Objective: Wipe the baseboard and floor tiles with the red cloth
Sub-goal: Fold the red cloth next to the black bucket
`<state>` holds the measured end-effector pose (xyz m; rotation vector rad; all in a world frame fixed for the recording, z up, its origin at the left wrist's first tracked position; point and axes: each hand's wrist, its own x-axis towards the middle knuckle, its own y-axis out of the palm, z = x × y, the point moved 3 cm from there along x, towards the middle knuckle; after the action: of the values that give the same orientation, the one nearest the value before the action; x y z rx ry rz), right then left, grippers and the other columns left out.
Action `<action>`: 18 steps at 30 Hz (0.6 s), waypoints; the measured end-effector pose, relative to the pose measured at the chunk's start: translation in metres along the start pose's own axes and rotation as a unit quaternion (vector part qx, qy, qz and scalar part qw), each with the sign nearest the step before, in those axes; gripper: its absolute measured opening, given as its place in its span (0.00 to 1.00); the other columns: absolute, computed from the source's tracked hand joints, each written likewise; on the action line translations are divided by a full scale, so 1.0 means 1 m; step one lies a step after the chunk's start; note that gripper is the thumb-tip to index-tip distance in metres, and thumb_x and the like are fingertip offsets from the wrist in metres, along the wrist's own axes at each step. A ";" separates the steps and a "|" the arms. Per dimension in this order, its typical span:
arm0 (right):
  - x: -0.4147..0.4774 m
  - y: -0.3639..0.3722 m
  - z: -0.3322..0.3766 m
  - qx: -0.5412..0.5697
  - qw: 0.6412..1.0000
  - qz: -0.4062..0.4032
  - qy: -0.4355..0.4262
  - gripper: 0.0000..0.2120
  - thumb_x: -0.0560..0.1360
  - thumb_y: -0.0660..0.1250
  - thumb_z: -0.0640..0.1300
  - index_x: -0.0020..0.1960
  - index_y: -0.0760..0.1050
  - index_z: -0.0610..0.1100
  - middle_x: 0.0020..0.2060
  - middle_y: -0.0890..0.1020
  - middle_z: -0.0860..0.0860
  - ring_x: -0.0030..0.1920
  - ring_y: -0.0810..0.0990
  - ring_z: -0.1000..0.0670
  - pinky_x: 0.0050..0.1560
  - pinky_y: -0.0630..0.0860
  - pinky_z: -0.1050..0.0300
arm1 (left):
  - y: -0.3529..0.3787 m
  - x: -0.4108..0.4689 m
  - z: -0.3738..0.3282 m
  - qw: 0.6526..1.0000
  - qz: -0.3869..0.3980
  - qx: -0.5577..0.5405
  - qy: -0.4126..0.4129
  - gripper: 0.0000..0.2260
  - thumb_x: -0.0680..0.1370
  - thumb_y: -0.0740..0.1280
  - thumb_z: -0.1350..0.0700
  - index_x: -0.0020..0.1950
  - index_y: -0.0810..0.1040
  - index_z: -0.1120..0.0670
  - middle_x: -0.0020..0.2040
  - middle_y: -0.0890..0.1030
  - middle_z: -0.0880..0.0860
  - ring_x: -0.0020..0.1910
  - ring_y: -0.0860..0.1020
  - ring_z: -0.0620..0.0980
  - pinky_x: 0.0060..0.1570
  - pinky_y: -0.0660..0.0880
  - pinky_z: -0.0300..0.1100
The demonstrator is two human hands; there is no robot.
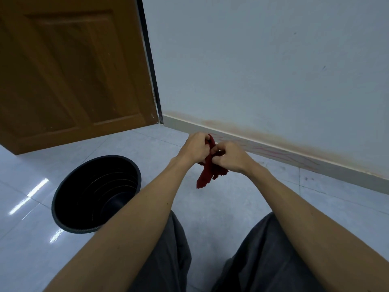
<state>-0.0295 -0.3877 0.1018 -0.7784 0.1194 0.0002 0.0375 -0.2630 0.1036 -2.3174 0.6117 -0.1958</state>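
Observation:
Both hands hold a dark red cloth (207, 174) in the air above the floor, in front of the wall. My left hand (194, 147) grips its upper end and my right hand (230, 158) pinches it just beside, while the rest hangs down bunched and twisted. The grey baseboard (315, 165) runs along the foot of the wall behind the hands, marked with reddish scribbles and topped by a brownish stain. Pale glossy floor tiles (210, 209) lie under the cloth.
A black empty bucket (95, 193) stands on the tiles to the left of my left forearm. A brown wooden door (69, 70) stands at the upper left. My knees in grey trousers (263, 253) fill the bottom.

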 end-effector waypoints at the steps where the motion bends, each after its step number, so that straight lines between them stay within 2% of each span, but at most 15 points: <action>1: 0.000 0.003 0.000 -0.006 1.000 0.009 -0.003 0.06 0.70 0.72 0.40 0.47 0.82 0.45 0.41 0.85 0.46 0.36 0.85 0.45 0.34 0.82 0.54 | 0.000 0.000 0.000 1.000 -0.008 0.005 -0.002 0.11 0.79 0.58 0.67 0.51 0.81 0.61 0.46 0.82 0.59 0.32 0.83 0.56 0.32 0.83 0.51; 3: 0.002 0.008 -0.001 -0.056 0.998 0.013 -0.010 0.12 0.67 0.79 0.46 0.46 0.81 0.42 0.41 0.84 0.47 0.38 0.83 0.49 0.34 0.79 0.57 | 0.000 0.001 0.000 1.000 -0.018 0.013 -0.006 0.10 0.79 0.60 0.66 0.52 0.81 0.61 0.47 0.83 0.59 0.33 0.84 0.56 0.34 0.84 0.52; 5: 0.008 0.013 -0.006 -0.085 0.996 -0.001 0.001 0.16 0.65 0.81 0.49 0.43 0.80 0.40 0.37 0.83 0.46 0.36 0.82 0.48 0.32 0.76 0.57 | 0.001 0.001 -0.001 1.000 -0.020 0.007 -0.013 0.09 0.80 0.61 0.65 0.54 0.81 0.61 0.48 0.82 0.59 0.32 0.84 0.56 0.35 0.84 0.52; 8: 0.013 0.014 -0.013 -0.091 0.995 -0.014 0.026 0.11 0.69 0.79 0.45 0.42 0.81 0.39 0.34 0.82 0.47 0.32 0.81 0.47 0.28 0.70 0.61 | 0.003 -0.001 -0.003 1.000 -0.022 -0.004 -0.022 0.08 0.79 0.62 0.64 0.53 0.80 0.60 0.48 0.83 0.58 0.31 0.84 0.54 0.37 0.84 0.51; 12: 0.011 0.008 -0.014 -0.112 0.993 -0.028 0.031 0.03 0.69 0.73 0.38 0.39 0.80 0.39 0.31 0.81 0.47 0.35 0.81 0.44 0.32 0.74 0.57 | 0.001 0.002 0.005 0.998 -0.031 0.027 -0.036 0.07 0.78 0.63 0.61 0.49 0.81 0.59 0.42 0.84 0.58 0.32 0.84 0.54 0.37 0.84 0.53; 16: 0.006 0.002 -0.020 -0.137 0.989 -0.033 0.044 0.08 0.66 0.73 0.40 0.35 0.73 0.43 0.33 0.79 0.46 0.37 0.78 0.44 0.32 0.70 0.58 | -0.001 0.002 0.010 0.992 -0.028 0.114 -0.042 0.10 0.79 0.62 0.55 0.48 0.81 0.57 0.41 0.82 0.56 0.38 0.82 0.56 0.42 0.83 0.54; 18: 0.005 -0.002 -0.023 -0.144 0.988 -0.036 0.044 0.13 0.67 0.74 0.40 0.33 0.69 0.45 0.32 0.77 0.48 0.36 0.76 0.45 0.30 0.66 0.58 | -0.002 0.001 0.011 0.986 -0.022 0.161 -0.036 0.09 0.77 0.61 0.55 0.46 0.80 0.56 0.41 0.81 0.54 0.40 0.80 0.57 0.44 0.81 0.53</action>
<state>-0.0269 -0.4052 0.0866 -1.0721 0.1766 -0.0878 0.0428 -0.2552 0.0966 -2.0162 0.4558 -0.2128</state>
